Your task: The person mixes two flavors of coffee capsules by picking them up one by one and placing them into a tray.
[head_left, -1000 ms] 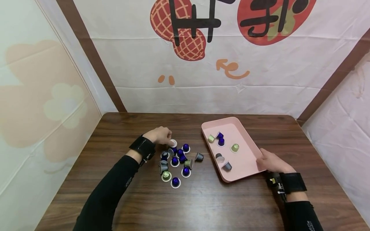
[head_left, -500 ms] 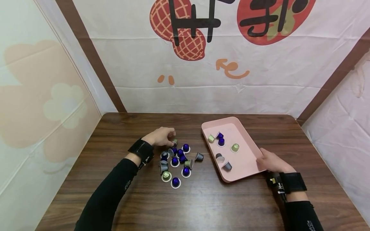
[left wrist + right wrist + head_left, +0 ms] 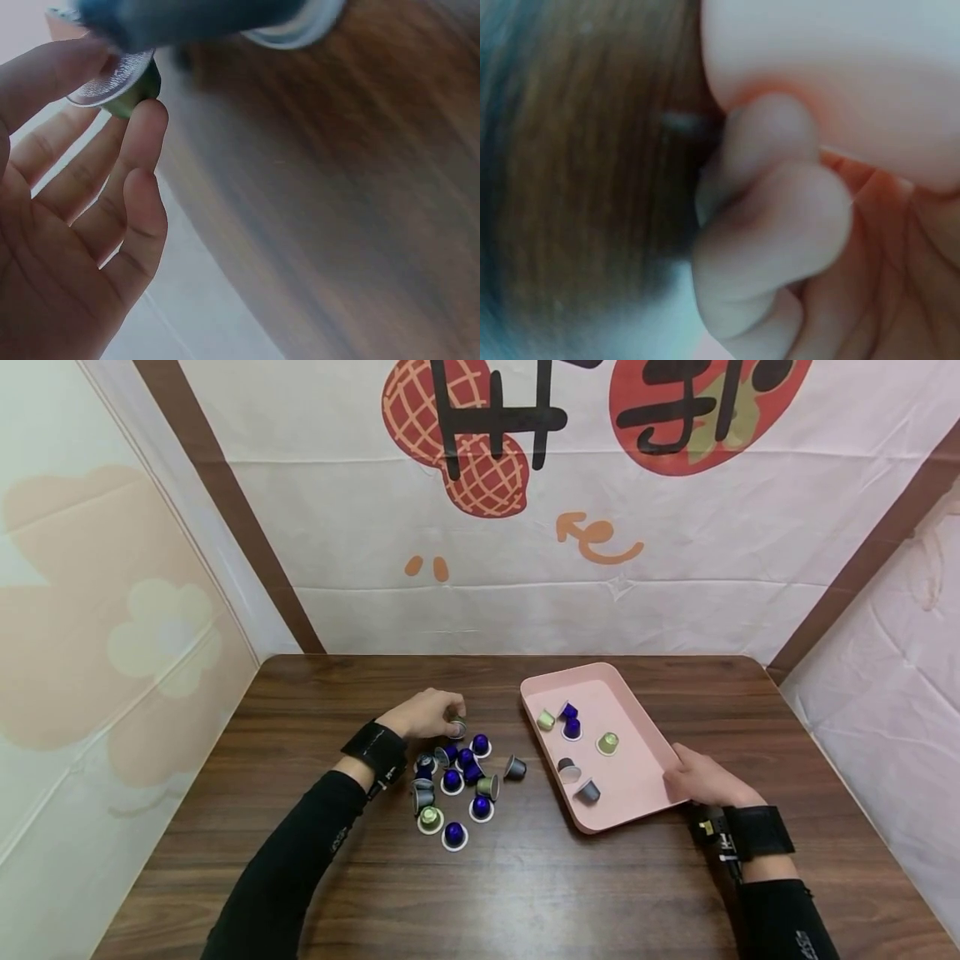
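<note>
Above the far end of a pile of coffee capsules, my left hand (image 3: 426, 713) pinches a green coffee capsule (image 3: 142, 91) between thumb and fingers. The left wrist view shows its silvery lid partly covered by the thumb. Just below this hand lie blue capsules (image 3: 453, 834), grey ones (image 3: 515, 767) and green ones (image 3: 430, 817), some upright on their rims, some tipped over. My right hand (image 3: 708, 778) grips the near right edge of a pink tray (image 3: 633, 781). In the right wrist view its fingers curl under the tray's rim.
Inside the tray lie several capsules: green (image 3: 608, 742), blue (image 3: 572, 727) and grey (image 3: 588, 791). The wooden table (image 3: 360, 877) ends at a printed cloth backdrop (image 3: 517, 618). A strip of tabletop separates the pile from the tray.
My left hand has shifted slightly right with the green capsule, whose pale lid faced the head camera earlier and whose green side came into view after. The right hand still holds the tray.
</note>
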`<action>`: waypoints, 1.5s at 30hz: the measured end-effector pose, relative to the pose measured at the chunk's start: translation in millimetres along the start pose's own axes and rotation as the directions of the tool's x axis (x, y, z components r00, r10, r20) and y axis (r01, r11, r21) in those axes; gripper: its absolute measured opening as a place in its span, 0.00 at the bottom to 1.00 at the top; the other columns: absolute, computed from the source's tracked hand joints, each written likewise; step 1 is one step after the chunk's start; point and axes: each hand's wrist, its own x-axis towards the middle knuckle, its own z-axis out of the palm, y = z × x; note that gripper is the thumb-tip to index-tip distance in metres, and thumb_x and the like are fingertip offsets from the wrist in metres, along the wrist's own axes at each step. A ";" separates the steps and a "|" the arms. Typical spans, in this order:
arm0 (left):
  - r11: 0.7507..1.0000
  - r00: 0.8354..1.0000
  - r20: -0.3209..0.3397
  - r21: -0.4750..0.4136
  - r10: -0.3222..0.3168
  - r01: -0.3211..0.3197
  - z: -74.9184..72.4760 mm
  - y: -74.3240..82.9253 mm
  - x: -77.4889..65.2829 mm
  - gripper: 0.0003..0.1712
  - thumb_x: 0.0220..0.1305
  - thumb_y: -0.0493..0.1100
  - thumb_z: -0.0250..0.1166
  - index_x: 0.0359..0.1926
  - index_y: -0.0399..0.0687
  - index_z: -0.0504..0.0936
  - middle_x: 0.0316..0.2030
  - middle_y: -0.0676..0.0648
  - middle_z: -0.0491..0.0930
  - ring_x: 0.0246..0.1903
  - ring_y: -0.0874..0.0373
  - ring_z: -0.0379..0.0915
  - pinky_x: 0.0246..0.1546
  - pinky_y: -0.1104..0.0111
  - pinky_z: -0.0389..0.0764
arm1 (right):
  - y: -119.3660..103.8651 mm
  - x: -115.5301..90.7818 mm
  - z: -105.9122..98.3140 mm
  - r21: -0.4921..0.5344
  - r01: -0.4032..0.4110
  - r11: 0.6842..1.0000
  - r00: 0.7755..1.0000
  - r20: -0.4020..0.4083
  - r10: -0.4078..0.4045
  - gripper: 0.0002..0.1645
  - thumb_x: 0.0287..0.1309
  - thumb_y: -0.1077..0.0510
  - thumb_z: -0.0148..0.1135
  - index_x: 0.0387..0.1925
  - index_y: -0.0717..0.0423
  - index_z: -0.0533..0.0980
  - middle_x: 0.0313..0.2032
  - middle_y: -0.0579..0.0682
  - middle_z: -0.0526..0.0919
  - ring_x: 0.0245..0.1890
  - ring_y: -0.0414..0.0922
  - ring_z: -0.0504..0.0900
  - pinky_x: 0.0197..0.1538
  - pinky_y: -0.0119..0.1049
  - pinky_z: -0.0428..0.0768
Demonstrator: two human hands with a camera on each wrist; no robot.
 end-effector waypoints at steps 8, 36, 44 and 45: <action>0.999 0.995 -0.095 -0.031 0.022 -0.025 -10.3 31.7 8.2 0.08 0.62 0.47 0.63 0.40 0.53 0.74 0.35 0.52 0.76 0.31 0.57 0.70 0.34 0.64 0.71 | 0.5 -1.9 0.0 0.002 -0.015 1.000 1.000 0.001 0.015 0.24 0.64 0.60 0.49 0.57 0.70 0.60 0.24 0.53 0.71 0.17 0.46 0.71 0.22 0.40 0.71; 0.960 0.964 -0.070 0.135 0.255 -0.244 31.5 165.1 63.8 0.04 0.63 0.43 0.62 0.37 0.49 0.77 0.25 0.55 0.71 0.26 0.63 0.66 0.27 0.74 0.66 | 2.7 0.0 2.8 0.004 -0.055 0.998 0.998 0.012 0.055 0.26 0.64 0.60 0.48 0.59 0.70 0.59 0.29 0.55 0.74 0.19 0.47 0.71 0.23 0.41 0.71; 0.967 0.973 -0.038 0.129 0.227 -0.221 39.3 178.9 66.3 0.11 0.63 0.45 0.63 0.44 0.47 0.79 0.32 0.52 0.77 0.31 0.62 0.70 0.32 0.73 0.70 | 0.2 1.9 0.7 0.007 -0.043 0.999 0.999 0.008 0.043 0.24 0.63 0.60 0.49 0.57 0.69 0.61 0.27 0.54 0.73 0.18 0.47 0.71 0.22 0.41 0.72; 0.966 0.973 -0.034 0.135 0.227 -0.220 39.3 179.6 66.3 0.12 0.62 0.44 0.63 0.45 0.47 0.79 0.35 0.51 0.78 0.33 0.62 0.70 0.34 0.73 0.70 | -0.3 1.7 0.4 0.008 -0.041 0.999 0.999 0.005 0.041 0.24 0.63 0.60 0.49 0.57 0.68 0.62 0.27 0.54 0.73 0.18 0.47 0.71 0.22 0.41 0.71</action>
